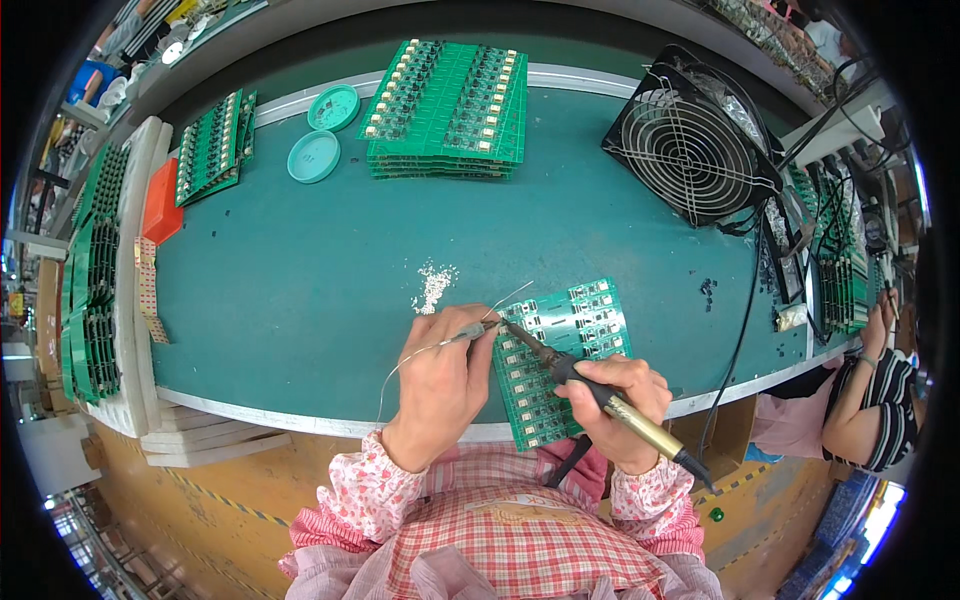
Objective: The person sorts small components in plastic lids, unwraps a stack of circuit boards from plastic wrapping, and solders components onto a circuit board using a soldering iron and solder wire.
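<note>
A green circuit board panel (585, 320) lies at the near edge of the green work mat (300, 290). My right hand (622, 405) grips a soldering iron (600, 395) with a black grip and brass-coloured handle; its tip touches the panel's left edge. My left hand (440, 385) pinches a thin solder wire (505, 300) and feeds its end to the iron's tip. The wire trails down past my wrist.
A stack of green boards (450, 105) lies at the back, with two teal lids (325, 135) beside it. More boards (213, 148) and racks stand at the left. A black fan (690, 145) sits at the right. Solder scraps (434, 285) lie mid-mat. Another person's arm (870, 400) is at the far right.
</note>
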The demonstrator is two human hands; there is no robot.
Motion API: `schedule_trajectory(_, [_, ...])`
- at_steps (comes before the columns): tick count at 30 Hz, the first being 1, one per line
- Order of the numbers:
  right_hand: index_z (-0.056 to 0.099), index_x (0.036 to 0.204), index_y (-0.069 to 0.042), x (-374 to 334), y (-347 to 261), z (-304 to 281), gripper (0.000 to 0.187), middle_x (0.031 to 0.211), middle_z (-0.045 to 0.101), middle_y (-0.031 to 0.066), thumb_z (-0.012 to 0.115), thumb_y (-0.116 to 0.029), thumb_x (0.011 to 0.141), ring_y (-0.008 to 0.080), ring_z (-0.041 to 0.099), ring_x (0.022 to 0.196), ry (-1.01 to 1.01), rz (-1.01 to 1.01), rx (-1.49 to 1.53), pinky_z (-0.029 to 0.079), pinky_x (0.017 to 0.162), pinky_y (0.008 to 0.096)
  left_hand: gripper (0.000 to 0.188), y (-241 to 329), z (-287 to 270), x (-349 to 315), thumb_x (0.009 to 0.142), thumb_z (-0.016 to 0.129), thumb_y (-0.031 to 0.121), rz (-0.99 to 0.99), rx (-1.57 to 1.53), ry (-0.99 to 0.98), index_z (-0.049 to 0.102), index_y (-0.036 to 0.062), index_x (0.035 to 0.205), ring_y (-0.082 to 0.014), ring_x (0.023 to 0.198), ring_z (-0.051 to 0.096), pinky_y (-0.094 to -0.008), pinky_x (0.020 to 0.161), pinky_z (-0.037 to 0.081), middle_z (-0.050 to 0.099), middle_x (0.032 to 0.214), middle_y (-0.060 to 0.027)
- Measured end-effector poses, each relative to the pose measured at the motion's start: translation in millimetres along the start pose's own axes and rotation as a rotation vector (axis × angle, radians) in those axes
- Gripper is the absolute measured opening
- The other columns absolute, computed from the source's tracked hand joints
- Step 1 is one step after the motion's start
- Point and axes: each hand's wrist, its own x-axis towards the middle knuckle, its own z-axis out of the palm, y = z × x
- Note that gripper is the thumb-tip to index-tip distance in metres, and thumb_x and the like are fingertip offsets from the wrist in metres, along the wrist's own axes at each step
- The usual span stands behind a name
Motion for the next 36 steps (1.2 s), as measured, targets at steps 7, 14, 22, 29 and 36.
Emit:
schedule_trajectory(7, [0.07,0.109,-0.006,-6,5,-25,0.041,0.076,0.064,0.0065,0.083,0.0,0.07,0.0214,0.065,0.066,-0.068,-0.108,-0.263,0.05,0.054,0.0303,0.017,2,-1,0,0.085,0.067,-0.003,-0.002,-0.008,-0.012,0.065,0.0016,0.101,-0.0315,0.086,0.064,-0.0388,0.078,0.049,0.069,0.1,-0.0112])
schedule_trajectory(14, [0.065,0.128,-0.012,-14,-5,-18,0.06,0.111,0.062,0.016,0.085,-0.02,0.072,0.033,0.063,0.105,-0.168,-0.005,-0.412,0.05,0.097,0.0491,0.017,3,-2,-2,0.086,0.067,-0.004,-0.006,0.007,-0.01,0.065,0.002,0.101,-0.0324,0.085,0.064,-0.0392,0.076,0.05,0.069,0.1,-0.0121])
schedule_trajectory(22, [0.06,0.134,-0.012,-11,-6,-11,0.067,0.118,0.06,0.0188,0.085,-0.021,0.073,0.0359,0.061,0.109,-0.181,0.081,-0.438,0.047,0.103,0.0516,0.012,-3,-26,-6,0.093,0.066,0.0,-0.229,-0.071,0.069,0.066,0.0001,0.105,-0.0152,0.086,0.066,-0.0274,0.079,0.05,0.069,0.097,-0.0072])
schedule_trajectory(29, [0.063,0.131,-0.01,-4,0,-3,0.064,0.118,0.06,0.0173,0.086,-0.015,0.071,0.0379,0.061,0.109,-0.043,0.062,-0.468,0.05,0.098,0.0476,0.01,-18,-43,-11,0.095,0.066,0.004,-0.279,0.011,0.16,0.066,-0.0006,0.104,-0.0156,0.084,0.065,-0.0282,0.078,0.05,0.068,0.095,-0.0065])
schedule_trajectory(36, [0.067,0.123,-0.005,-21,5,-8,0.053,0.108,0.063,0.0193,0.084,-0.006,0.073,0.0357,0.064,0.096,0.047,0.042,-0.424,0.052,0.084,0.0415,0.009,-24,-39,-10,0.095,0.066,0.004,-0.294,0.042,0.19,0.066,-0.0015,0.102,-0.0149,0.076,0.063,-0.0277,0.071,0.049,0.068,0.095,-0.0069])
